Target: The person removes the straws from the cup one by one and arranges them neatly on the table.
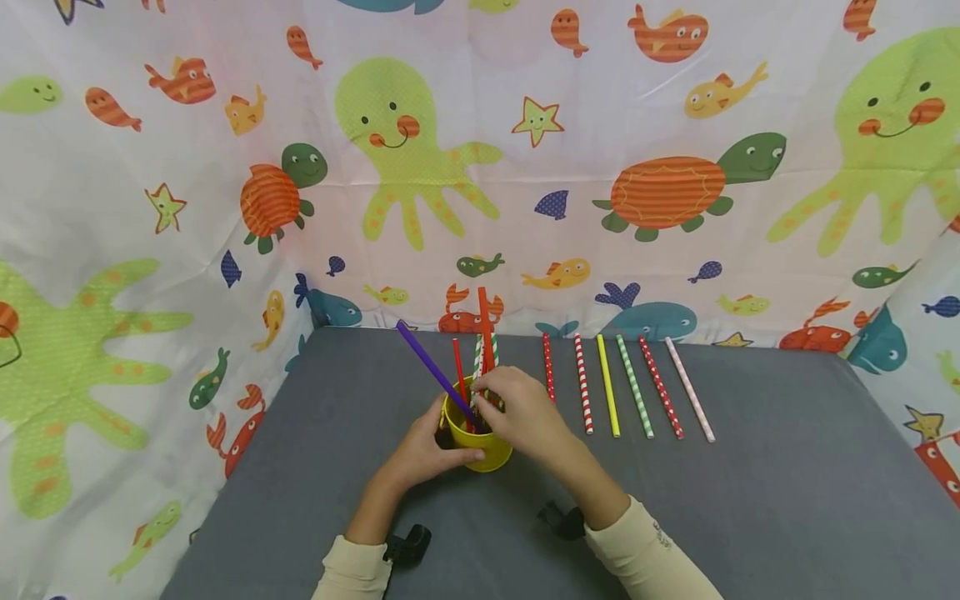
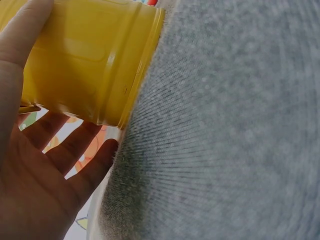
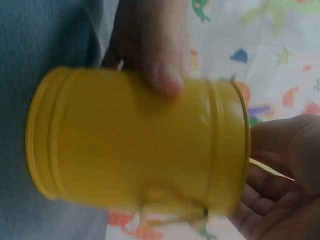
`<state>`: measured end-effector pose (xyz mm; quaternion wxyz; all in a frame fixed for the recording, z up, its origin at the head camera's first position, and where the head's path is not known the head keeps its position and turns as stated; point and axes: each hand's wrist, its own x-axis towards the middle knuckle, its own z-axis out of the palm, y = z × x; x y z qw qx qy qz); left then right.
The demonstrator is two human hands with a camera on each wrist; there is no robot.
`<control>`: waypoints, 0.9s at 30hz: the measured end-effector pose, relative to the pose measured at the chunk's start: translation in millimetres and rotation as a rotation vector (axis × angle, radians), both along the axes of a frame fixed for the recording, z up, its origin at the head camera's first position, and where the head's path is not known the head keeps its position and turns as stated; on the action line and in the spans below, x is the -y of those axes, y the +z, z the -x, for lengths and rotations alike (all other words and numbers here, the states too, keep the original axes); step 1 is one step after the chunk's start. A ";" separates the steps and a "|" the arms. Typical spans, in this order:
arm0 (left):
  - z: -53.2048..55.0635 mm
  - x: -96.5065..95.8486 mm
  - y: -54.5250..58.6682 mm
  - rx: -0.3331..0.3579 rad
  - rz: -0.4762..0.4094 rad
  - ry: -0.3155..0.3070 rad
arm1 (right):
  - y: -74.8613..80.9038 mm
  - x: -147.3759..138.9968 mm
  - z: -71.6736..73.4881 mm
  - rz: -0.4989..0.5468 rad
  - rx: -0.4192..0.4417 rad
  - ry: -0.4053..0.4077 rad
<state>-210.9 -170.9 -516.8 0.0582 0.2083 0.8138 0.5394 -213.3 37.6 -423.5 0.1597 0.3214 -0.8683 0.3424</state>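
A small yellow bucket [image 1: 491,451] stands upright on the grey table. My left hand [image 1: 427,447] holds it from the left side, thumb [image 3: 166,75] across the front and fingers behind. Out of its mouth lean a thick purple straw [image 1: 429,361], a thin red straw [image 1: 458,365], a tall orange-red straw [image 1: 484,321] and green-striped ones. My right hand [image 1: 525,412] is at the bucket's mouth, its fingers bent in among the straws. I cannot tell whether it pinches one. In the right wrist view the fingers [image 3: 270,187] curl beside the rim.
Right of the bucket, several paper straws lie side by side: red-patterned ones, a yellow one [image 1: 609,386], a green-striped one [image 1: 635,386] and a pale pink one [image 1: 690,389]. A curtain [image 1: 517,225] printed with sea animals hangs behind the table [image 1: 750,508].
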 end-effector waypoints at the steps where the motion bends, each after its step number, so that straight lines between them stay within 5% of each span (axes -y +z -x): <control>1: 0.0 0.2 0.0 -0.005 0.005 -0.002 | -0.1 4.0 -0.8 -0.029 0.013 0.022; 6: -0.2 0.7 0.0 -0.025 0.015 -0.014 | 0.2 16.7 -1.0 -0.157 0.069 0.101; 15: -0.4 -0.7 0.1 -0.013 0.015 0.008 | 8.5 20.2 9.0 -0.266 0.250 0.119; 21: -14.0 -4.8 31.7 0.027 0.051 0.020 | 12.9 21.9 13.1 -0.318 0.323 0.152; 23: -13.2 -4.4 30.3 0.027 0.051 0.024 | 13.9 22.7 15.3 -0.337 0.332 0.171; 27: -2.8 -1.5 7.1 0.011 0.039 0.034 | 15.6 24.5 20.0 -0.366 0.356 0.199</control>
